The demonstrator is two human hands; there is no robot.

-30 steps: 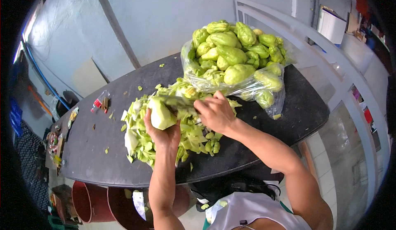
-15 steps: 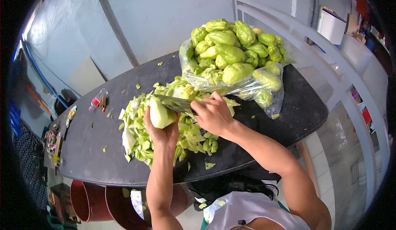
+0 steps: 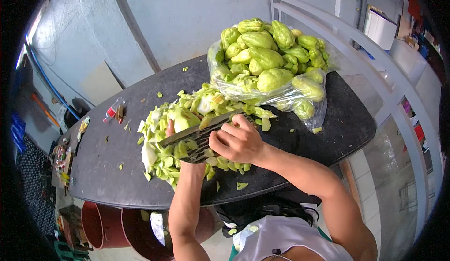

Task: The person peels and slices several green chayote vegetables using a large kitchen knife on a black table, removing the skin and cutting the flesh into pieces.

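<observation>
My left hand (image 3: 170,129) holds a partly peeled, pale green chayote (image 3: 185,119) over a heap of cut peelings (image 3: 161,155). My right hand (image 3: 240,141) is closed round a broad-bladed knife (image 3: 199,138), with its handle hidden in the fist. The wide flat blade slants across the chayote and covers its lower part and much of my left palm. Bits of green peel and wet streaks cling to the metal. From this angle I cannot tell whether the edge touches the chayote.
Behind the heap, a clear plastic bag (image 3: 234,86) bulges with whole chayotes (image 3: 266,57) on the dark table (image 3: 112,167). A small wrapper (image 3: 112,111) lies to the left. White railing (image 3: 375,64) runs along the right side. Reddish-brown round containers (image 3: 101,228) stand below the near edge.
The knife has swung from the chayote's top side to a slant across its front, blade face now toward me. My right hand has turned with it, and the left hand is more hidden.
</observation>
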